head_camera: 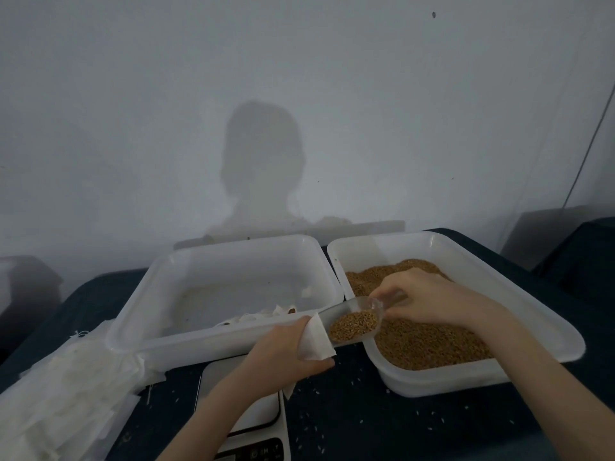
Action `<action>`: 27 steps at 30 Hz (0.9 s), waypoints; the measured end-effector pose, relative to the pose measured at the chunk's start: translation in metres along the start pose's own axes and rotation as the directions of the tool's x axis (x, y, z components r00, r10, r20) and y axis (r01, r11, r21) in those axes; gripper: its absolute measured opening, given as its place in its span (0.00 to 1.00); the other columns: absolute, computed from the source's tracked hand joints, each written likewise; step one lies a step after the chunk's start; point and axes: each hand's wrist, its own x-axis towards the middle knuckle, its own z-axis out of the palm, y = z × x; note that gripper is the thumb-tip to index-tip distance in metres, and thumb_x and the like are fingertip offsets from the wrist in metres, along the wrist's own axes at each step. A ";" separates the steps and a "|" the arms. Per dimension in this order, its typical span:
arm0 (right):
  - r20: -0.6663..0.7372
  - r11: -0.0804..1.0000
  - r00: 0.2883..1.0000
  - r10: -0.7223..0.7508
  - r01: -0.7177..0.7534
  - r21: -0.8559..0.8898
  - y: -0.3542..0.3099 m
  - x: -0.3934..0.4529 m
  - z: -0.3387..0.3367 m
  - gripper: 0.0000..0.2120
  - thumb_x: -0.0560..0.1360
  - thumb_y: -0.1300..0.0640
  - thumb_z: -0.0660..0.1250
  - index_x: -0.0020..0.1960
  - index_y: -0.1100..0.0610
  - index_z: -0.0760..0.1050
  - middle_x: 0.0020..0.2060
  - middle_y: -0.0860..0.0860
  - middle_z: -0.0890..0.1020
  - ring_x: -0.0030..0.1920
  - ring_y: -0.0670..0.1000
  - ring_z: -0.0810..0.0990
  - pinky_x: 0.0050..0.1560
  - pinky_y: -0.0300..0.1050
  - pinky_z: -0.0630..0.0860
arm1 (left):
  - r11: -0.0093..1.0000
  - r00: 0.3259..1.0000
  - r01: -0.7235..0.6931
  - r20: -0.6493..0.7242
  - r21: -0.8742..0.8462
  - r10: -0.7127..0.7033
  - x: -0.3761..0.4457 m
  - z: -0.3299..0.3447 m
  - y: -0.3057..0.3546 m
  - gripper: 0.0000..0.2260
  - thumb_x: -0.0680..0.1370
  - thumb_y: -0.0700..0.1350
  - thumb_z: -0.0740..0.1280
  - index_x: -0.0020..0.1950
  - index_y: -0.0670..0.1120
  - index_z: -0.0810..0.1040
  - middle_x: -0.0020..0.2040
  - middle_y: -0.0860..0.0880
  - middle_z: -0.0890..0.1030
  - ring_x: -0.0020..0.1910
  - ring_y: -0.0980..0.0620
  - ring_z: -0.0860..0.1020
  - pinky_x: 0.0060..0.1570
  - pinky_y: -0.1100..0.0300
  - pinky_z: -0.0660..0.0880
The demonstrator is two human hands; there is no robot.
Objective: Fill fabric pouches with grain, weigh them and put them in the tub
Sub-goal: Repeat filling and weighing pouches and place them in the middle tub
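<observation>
My left hand grips a white fabric pouch above the scale. My right hand holds the handle of a clear plastic scoop loaded with brown grain, its front end at the pouch's mouth. The scoop hangs over the near left corner of the white tub full of grain. A second white tub at the left holds a few filled pouches along its near wall.
A stack of flat white pouches lies at the near left on the dark table. Loose grains are scattered on the table around the scale. A pale wall stands right behind both tubs.
</observation>
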 end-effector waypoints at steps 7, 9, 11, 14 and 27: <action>-0.104 0.936 0.979 -0.173 0.130 -0.326 -0.012 0.007 -0.002 0.12 0.78 0.51 0.63 0.61 0.43 0.75 0.54 0.41 0.79 0.58 0.43 0.74 0.72 0.52 0.60 | 0.990 0.997 0.018 -0.066 -0.141 -0.028 0.001 0.006 0.004 0.17 0.71 0.62 0.68 0.55 0.57 0.73 0.48 0.57 0.78 0.46 0.60 0.78 0.49 0.56 0.79; -0.159 0.861 0.955 -0.250 0.144 -0.488 -0.018 0.010 -0.002 0.14 0.80 0.53 0.61 0.65 0.45 0.74 0.56 0.43 0.77 0.62 0.45 0.70 0.73 0.46 0.41 | 0.991 0.994 0.036 -0.100 -0.131 -0.049 0.002 0.011 0.005 0.16 0.70 0.62 0.68 0.53 0.57 0.72 0.47 0.58 0.78 0.45 0.61 0.77 0.47 0.57 0.79; -0.203 0.807 0.931 -0.305 0.139 -0.574 -0.026 0.011 -0.006 0.17 0.79 0.57 0.61 0.66 0.45 0.72 0.55 0.44 0.76 0.64 0.46 0.67 0.71 0.47 0.34 | 0.990 0.989 0.049 -0.133 -0.134 -0.067 0.005 0.015 0.006 0.18 0.70 0.63 0.67 0.54 0.56 0.71 0.47 0.58 0.78 0.45 0.61 0.77 0.46 0.57 0.79; -0.213 0.745 0.920 -0.330 0.115 -0.657 -0.038 0.013 -0.013 0.25 0.75 0.65 0.64 0.68 0.46 0.71 0.57 0.46 0.76 0.67 0.49 0.64 0.70 0.53 0.29 | 0.990 0.979 0.055 -0.187 -0.132 -0.079 0.008 0.018 0.007 0.20 0.68 0.66 0.65 0.54 0.57 0.71 0.46 0.58 0.77 0.43 0.62 0.77 0.43 0.61 0.78; -0.234 0.583 0.879 -0.415 0.060 -0.810 -0.079 0.019 -0.028 0.22 0.76 0.69 0.56 0.65 0.51 0.72 0.58 0.50 0.73 0.72 0.53 0.58 0.61 0.54 0.16 | 0.978 0.947 0.085 -0.290 -0.191 -0.139 0.013 0.014 0.008 0.14 0.71 0.63 0.68 0.47 0.58 0.69 0.41 0.59 0.76 0.41 0.63 0.75 0.37 0.66 0.72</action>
